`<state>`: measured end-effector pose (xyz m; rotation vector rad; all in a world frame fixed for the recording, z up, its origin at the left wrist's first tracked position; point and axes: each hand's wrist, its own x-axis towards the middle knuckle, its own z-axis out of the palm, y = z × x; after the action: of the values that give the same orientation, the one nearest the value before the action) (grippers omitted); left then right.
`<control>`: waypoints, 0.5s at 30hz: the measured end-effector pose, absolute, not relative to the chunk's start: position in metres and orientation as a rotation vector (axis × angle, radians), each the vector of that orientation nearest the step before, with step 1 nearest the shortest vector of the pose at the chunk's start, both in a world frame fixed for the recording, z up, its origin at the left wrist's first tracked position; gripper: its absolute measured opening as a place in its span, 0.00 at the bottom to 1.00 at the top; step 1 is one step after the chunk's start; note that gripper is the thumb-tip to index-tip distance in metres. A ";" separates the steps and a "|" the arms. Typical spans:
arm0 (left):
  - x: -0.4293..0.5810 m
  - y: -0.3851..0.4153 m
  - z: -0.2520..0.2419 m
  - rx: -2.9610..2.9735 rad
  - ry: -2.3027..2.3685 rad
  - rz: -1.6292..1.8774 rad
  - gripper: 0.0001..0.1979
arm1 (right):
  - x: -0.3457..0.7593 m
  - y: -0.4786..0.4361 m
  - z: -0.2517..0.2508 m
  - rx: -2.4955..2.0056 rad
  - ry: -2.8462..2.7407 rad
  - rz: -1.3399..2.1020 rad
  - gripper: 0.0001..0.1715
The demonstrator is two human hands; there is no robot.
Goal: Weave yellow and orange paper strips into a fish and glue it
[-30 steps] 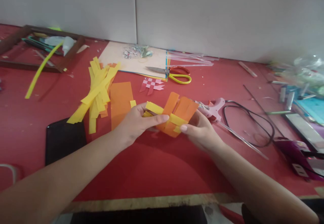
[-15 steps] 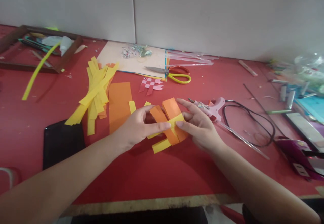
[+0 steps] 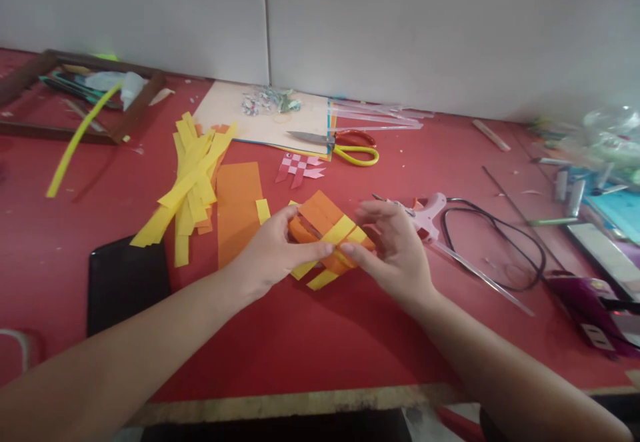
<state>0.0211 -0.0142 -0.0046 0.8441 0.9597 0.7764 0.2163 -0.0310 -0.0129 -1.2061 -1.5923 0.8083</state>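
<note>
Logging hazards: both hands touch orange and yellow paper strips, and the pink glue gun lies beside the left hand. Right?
Wrong side: the head view shows the pink glue gun beside the right hand. That hand and the left hand touch orange and yellow paper strips.

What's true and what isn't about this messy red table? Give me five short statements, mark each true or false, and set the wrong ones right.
1. The left hand and the right hand both touch the orange-and-yellow paper. True.
2. The scissors lie inside the wooden frame. False: the scissors lie with their blades over the pale sheet.
3. The fish has a pink and white check pattern. True.
4. The glue gun is green. False: the glue gun is pink.
5. The yellow strips lie in a pile to the left of the fish. True.
</note>
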 end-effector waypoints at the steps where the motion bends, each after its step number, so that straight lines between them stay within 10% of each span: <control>1: 0.021 -0.014 -0.006 0.838 0.967 0.802 0.23 | 0.217 -0.031 -0.013 -1.202 -1.667 0.609 0.19; 6: 0.021 -0.013 -0.007 0.859 1.050 0.880 0.20 | 0.216 -0.034 -0.009 -1.166 -1.962 0.064 0.08; 15: 0.024 -0.017 -0.001 1.007 1.061 0.898 0.20 | 0.210 -0.038 -0.008 -1.299 -1.936 0.292 0.06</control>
<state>0.0238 -0.0167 -0.0011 1.0074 1.0614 0.8983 0.2096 -0.0384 -0.0082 -1.2986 -1.9363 0.2919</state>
